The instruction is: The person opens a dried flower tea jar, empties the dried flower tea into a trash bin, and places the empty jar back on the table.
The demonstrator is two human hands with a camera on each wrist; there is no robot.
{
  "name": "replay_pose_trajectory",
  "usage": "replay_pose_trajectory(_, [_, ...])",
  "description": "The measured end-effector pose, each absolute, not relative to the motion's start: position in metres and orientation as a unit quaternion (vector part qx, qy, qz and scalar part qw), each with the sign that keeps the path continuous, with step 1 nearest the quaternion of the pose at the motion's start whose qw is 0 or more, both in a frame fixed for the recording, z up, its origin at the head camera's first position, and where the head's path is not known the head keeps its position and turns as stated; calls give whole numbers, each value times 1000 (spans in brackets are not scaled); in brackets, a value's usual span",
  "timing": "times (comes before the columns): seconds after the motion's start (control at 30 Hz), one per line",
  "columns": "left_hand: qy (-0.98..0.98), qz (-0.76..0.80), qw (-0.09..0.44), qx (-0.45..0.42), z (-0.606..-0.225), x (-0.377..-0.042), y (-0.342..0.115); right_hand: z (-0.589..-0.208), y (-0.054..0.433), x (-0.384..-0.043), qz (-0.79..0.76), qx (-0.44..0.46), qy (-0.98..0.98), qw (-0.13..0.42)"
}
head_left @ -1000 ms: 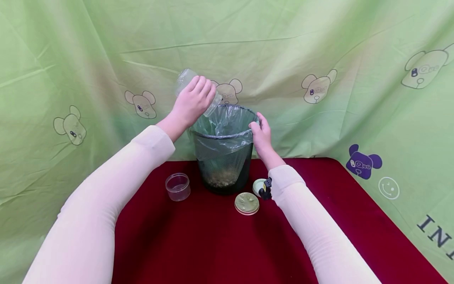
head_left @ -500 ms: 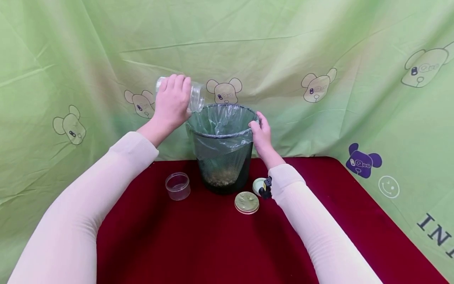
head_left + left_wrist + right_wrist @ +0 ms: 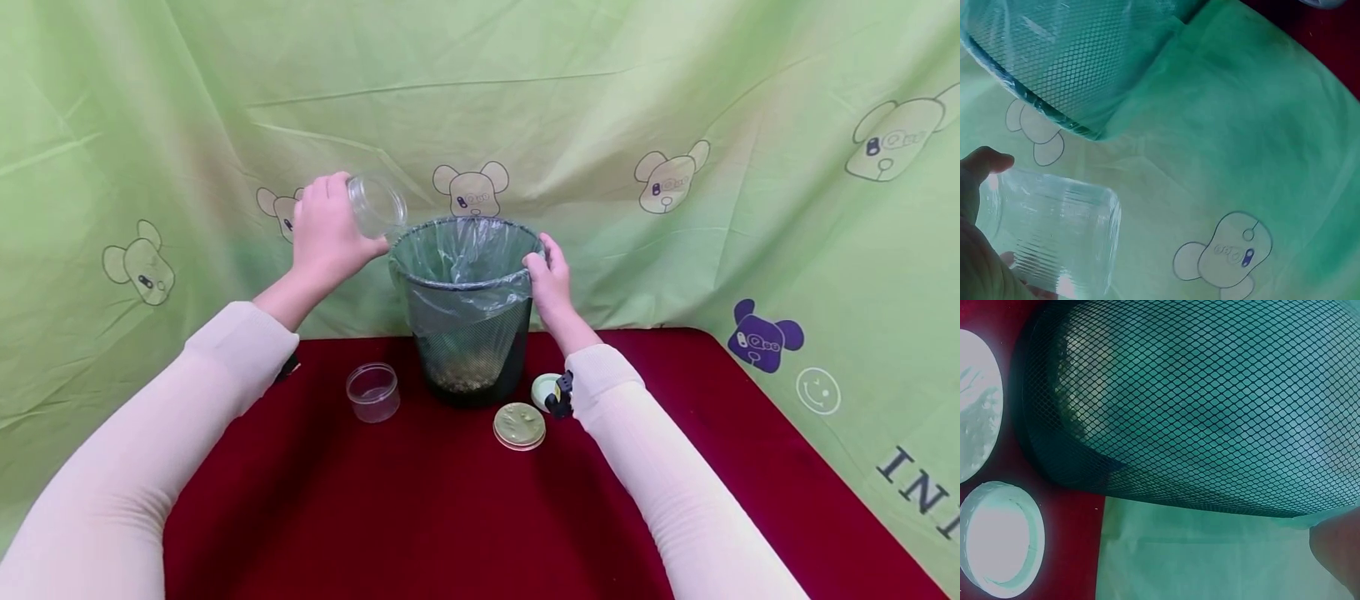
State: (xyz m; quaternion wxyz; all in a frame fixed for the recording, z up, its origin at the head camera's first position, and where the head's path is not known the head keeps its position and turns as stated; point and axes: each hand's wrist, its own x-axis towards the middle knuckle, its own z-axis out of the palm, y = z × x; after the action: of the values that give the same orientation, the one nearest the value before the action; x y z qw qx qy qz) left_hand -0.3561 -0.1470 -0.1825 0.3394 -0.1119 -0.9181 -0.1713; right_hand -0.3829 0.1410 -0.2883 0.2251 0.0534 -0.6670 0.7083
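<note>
My left hand (image 3: 326, 229) grips a clear plastic jar (image 3: 1063, 234) in the air, left of the bin's rim. The jar is tilted with its open mouth toward the bin, and nothing shows inside it. With thumb and fingers my right hand (image 3: 551, 283) holds the right side of the rim of a black mesh trash bin (image 3: 1197, 412). A clear plastic bag (image 3: 480, 250) lines the bin and folds over its rim. Small pale bits (image 3: 463, 375) lie at the bottom, seen through the mesh.
A second clear jar (image 3: 373, 398) stands open on the red cloth, left of the bin. A gold-coloured lid (image 3: 519, 425) and a pale green lid (image 3: 1004, 540) lie at its right front. A green printed curtain (image 3: 480, 100) hangs close behind.
My left hand has drawn the jar leftward, away from above the bin, and its mouth has turned toward me. The right hand keeps its hold on the rim.
</note>
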Motion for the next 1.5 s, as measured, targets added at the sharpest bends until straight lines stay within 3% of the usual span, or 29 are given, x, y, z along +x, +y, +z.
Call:
replay_pose_trajectory(0.4, [-891,-358,265,-84,-198,-334,-161,-287,141,-382,712,56,-664,222])
replay_pose_trajectory(0.87, [-871,-458,162,-70,-224,-317,-167,-288,141,-383,712,52,-665,220])
replay_pose_trajectory(1.5, [-853,-504,73,-115,-275,-303,-160,-287,142,-383,710,62,-666,220])
